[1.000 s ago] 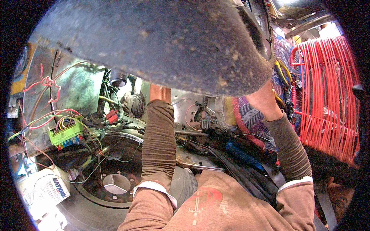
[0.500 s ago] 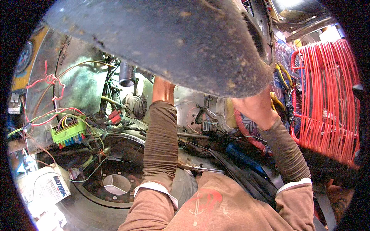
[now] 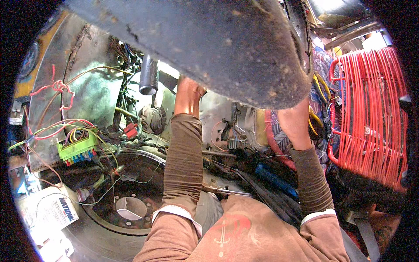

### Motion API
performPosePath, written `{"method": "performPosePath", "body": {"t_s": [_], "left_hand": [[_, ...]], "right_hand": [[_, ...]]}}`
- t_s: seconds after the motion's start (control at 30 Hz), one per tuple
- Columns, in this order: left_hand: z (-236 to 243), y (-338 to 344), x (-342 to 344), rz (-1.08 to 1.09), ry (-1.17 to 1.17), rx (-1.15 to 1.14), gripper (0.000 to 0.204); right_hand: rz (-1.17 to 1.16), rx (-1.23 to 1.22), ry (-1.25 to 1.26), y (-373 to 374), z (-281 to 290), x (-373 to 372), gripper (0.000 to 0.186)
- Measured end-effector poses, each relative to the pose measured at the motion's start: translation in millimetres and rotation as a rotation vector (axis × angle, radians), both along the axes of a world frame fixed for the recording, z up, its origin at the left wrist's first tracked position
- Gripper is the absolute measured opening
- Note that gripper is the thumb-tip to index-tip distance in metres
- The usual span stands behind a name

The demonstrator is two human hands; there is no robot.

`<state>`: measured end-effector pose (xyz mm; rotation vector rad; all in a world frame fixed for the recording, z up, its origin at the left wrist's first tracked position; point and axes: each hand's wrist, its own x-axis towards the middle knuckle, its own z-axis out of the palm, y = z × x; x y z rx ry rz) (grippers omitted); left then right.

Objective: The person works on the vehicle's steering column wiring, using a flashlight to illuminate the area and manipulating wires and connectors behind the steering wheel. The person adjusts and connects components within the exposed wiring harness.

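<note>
- While both hands are up at it, the big dark curved panel sits right over the fingers and blocks them, so I honestly can't tell if they're spread, pinched or gripping it.
- Left hand: just the wrist end pokes out below the panel's lower edge, fingers out of sight.
- Right hand: same deal near the panel's rounded end.
- Left of the left fingers there's a black cylinder, pretty near.
- Further left and lower than those, a lime green connector block with loads of wires.
- Well below the left fingers, a big tyre.
- Off to the right of the right fingers, a red corded frame.
</note>
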<state>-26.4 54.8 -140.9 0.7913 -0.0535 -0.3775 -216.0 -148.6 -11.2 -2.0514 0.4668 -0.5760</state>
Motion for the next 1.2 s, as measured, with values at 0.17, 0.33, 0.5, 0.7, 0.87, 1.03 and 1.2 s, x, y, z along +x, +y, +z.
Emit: {"method": "performPosePath", "body": {"t_s": [0.17, 0.33, 0.5, 0.7, 0.87, 1.03, 1.2], "left_hand": [[2.0, -19.5, 18.5, -0.041, -0.051, 0.139, 0.053], [11.4, -30.2, 22.8, -0.067, -0.099, 0.257, 0.046], [20.9, -31.7, 23.0, -0.112, -0.238, 0.500, 0.040], [13.0, -33.0, 28.0, -0.171, -0.669, 1.007, 0.037], [-5.4, -36.4, 34.8, -0.081, -0.483, 0.707, 0.031], [-10.9, -34.4, 44.0, -0.085, -1.503, 1.943, 0.033], [8.8, -39.3, 38.6, -0.101, -1.060, 1.513, 0.033]], "right_hand": [[0.123, -0.114, -0.218, -3.7, -8.6, -2.5, 0.035], [0.204, -0.304, -0.218, -21.3, -2.6, 4.8, 0.033], [0.167, -0.284, -0.168, -20.1, -5.2, 3.0, 0.028], [0.134, 0.291, 0.046, -12.4, -9.1, -4.9, 0.030], [0.162, 0.957, -0.074, -2.9, 1.9, -6.8, 0.034], [0.186, -0.028, -0.157, 12.7, 10.4, -12.4, 0.027], [0.117, 0.040, -0.037, 15.4, 11.8, -11.1, 0.017]]}}
